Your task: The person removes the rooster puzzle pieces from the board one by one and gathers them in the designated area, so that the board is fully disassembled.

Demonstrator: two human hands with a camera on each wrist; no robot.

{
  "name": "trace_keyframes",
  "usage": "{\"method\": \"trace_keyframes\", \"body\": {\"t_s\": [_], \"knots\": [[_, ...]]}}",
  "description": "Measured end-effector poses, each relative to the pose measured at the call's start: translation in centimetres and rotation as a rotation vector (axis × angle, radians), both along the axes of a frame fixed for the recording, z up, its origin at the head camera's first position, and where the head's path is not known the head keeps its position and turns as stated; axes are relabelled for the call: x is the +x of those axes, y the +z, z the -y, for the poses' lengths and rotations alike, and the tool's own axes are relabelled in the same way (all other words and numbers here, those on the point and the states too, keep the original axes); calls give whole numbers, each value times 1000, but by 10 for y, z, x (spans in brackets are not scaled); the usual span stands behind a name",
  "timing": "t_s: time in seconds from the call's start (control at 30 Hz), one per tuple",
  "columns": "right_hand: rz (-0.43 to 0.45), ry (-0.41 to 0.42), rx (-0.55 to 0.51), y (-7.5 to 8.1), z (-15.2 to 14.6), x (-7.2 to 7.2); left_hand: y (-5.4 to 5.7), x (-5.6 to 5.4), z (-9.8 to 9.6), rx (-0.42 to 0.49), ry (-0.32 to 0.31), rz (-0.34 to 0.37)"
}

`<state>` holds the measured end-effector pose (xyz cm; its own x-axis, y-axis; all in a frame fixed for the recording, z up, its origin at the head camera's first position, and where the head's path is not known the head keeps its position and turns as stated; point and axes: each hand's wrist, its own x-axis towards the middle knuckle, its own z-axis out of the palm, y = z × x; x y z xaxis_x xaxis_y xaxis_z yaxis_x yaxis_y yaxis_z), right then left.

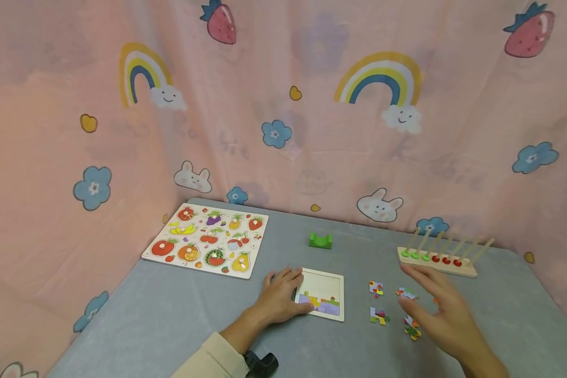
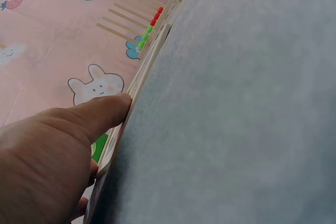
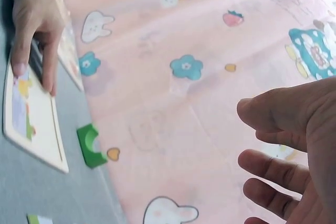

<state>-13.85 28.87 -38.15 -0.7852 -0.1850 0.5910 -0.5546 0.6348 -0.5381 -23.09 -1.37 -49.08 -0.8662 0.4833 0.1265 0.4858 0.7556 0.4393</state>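
My left hand (image 1: 280, 295) rests at the left side of a small wooden puzzle tray (image 1: 323, 278) lying flat. Its thumb touches the tray's near part, and the fingers reach along the far left edge. Joined jigsaw pieces (image 1: 325, 307), purple with yellow and green, fill the near part of the tray; the far part is bare wood. My right hand (image 1: 446, 315) hovers above the table's right side, fingers apart, holding nothing. Loose jigsaw pieces lie beside and partly under it in the head view, among them one piece (image 1: 376, 288) and another (image 1: 379, 316).
A fruit peg board (image 1: 208, 239) lies at the back left. A green notched block (image 1: 320, 241) stands behind the tray. Behind my right hand is a wooden peg rack (image 1: 437, 261) with green and red beads. A patterned pink curtain (image 1: 283, 173) hangs behind the table.
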Motion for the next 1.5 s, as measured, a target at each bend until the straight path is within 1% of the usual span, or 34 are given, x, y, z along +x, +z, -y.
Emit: {"method": "trace_keyframes", "body": {"t_s": [0.1,0.17,0.4,0.57,0.7,0.93,1.13,1.27,1.37,1.5], "knots": [[-20,40,-5,3,10,-5,1,0,1,4,0,-3],[-21,52,-3,3,16,-9,1,1,1,4,0,-6],[20,65,-6,0,32,-15,2,1,1,4,-6,-9],[-8,78,-17,-2,44,-19,1,1,1,5,-9,0],[-3,92,-46,-6,53,-23,1,1,1,15,-11,2],[40,139,-100,-19,67,-35,3,2,1,8,-7,-5],[79,126,-101,-31,79,-44,3,1,0,10,-3,-6],[130,148,-115,-40,87,-50,2,0,0,13,-6,-8],[184,176,-142,-48,93,-55,1,0,1,15,-9,-6],[242,169,-151,-61,98,-61,0,0,1,13,-13,2]]}}
